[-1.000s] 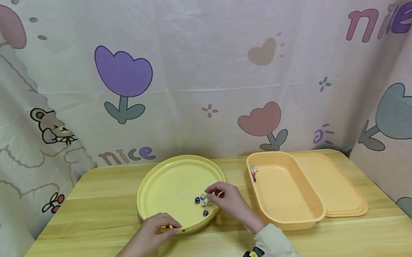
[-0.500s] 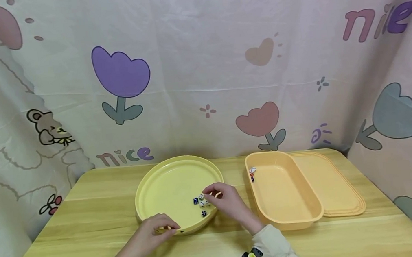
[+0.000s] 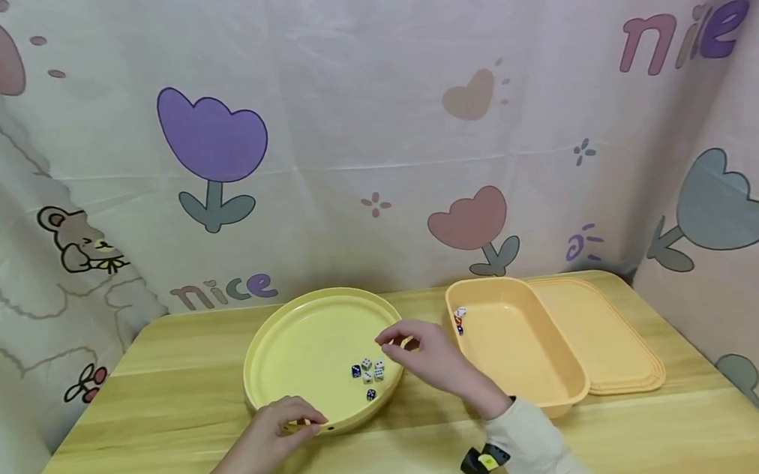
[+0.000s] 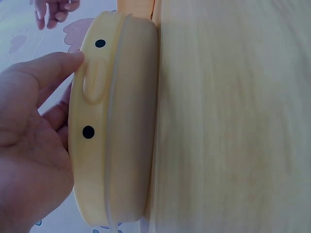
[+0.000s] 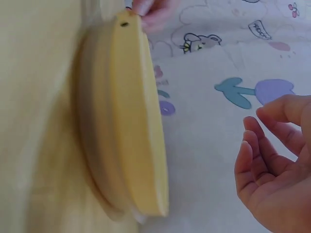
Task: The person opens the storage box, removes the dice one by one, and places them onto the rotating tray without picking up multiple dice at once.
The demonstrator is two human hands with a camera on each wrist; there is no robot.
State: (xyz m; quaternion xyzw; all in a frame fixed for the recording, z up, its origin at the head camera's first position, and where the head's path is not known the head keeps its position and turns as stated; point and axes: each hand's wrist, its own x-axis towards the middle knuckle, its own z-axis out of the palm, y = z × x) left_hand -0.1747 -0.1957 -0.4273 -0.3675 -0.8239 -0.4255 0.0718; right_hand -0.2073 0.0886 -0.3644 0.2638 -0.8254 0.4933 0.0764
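A round yellow tray (image 3: 292,327) holds a small cluster of dice near its right front. Several white dice (image 3: 368,377) sit close together, with a dark blue die (image 3: 356,371) at their left and another dark die (image 3: 371,394) nearer the front rim. My left hand (image 3: 276,434) grips the tray's front rim, thumb (image 4: 68,63) on the outer side and fingers over the edge. Above the tray's right rim hovers my right hand (image 3: 431,357), fingers loosely bent. The right wrist view shows nothing between its thumb and fingers (image 5: 260,155).
To the right stands an orange rectangular box (image 3: 507,339) with a white die (image 3: 460,311), a red die (image 3: 458,321) and a dark blue die (image 3: 460,330) along its left wall. A flat orange lid (image 3: 605,338) lies beside it. A printed curtain (image 3: 342,120) hangs behind the wooden table (image 3: 182,382).
My right hand has lifted away from the white dice and shifted a little right, leaving them in plain sight. The left hand stays on the rim. The head view has turned slightly right.
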